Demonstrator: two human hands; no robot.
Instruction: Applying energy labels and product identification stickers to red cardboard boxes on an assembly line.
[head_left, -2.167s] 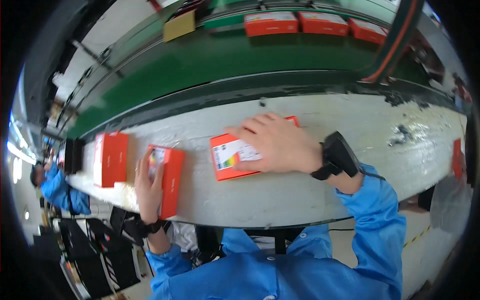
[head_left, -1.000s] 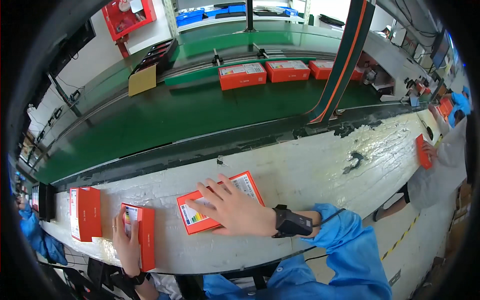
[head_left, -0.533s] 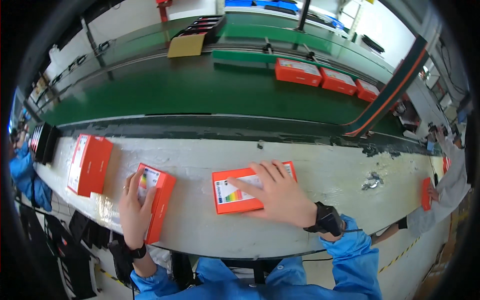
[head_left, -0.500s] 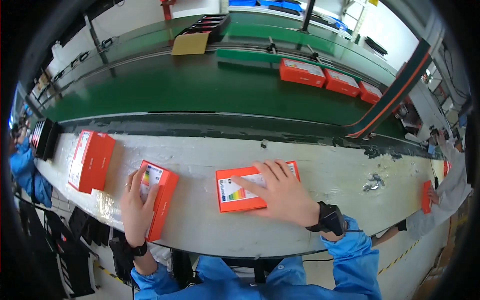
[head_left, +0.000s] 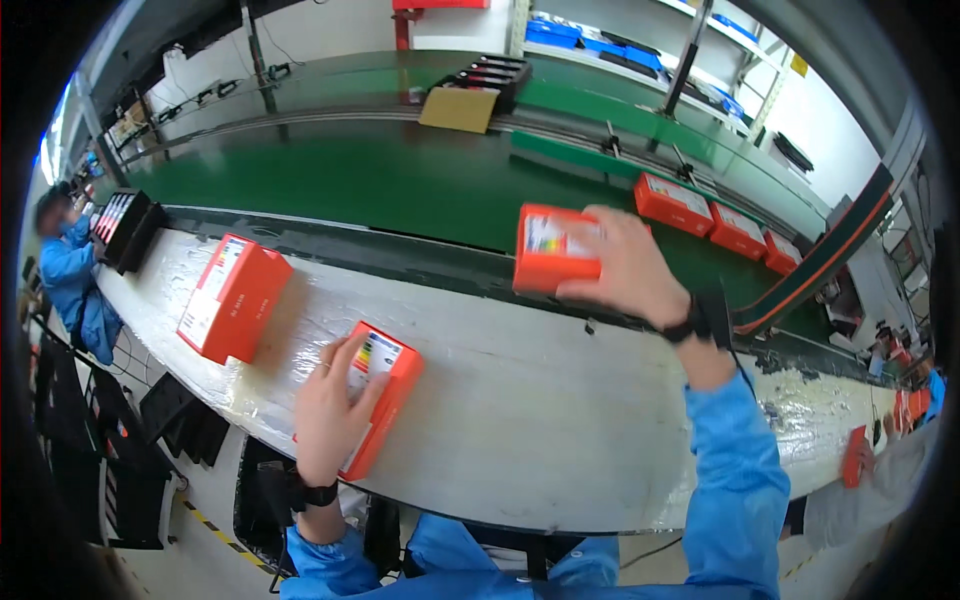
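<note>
So the smooth dark green conveyor belt (head_left: 330,185) took up loads of room, then the whitish worktable (head_left: 560,420), kinda shiny and crinkled toward its left end, where a chunky orange-red carton (head_left: 250,300) sat. A boxy red carton (head_left: 550,268) was over the border between belt and table, the right hand (head_left: 632,268) clamped on it. On the table, the left hand (head_left: 333,412) had fingers and thumb apart on a slim red carton (head_left: 392,408); couldn't tell if they gripped.
</note>
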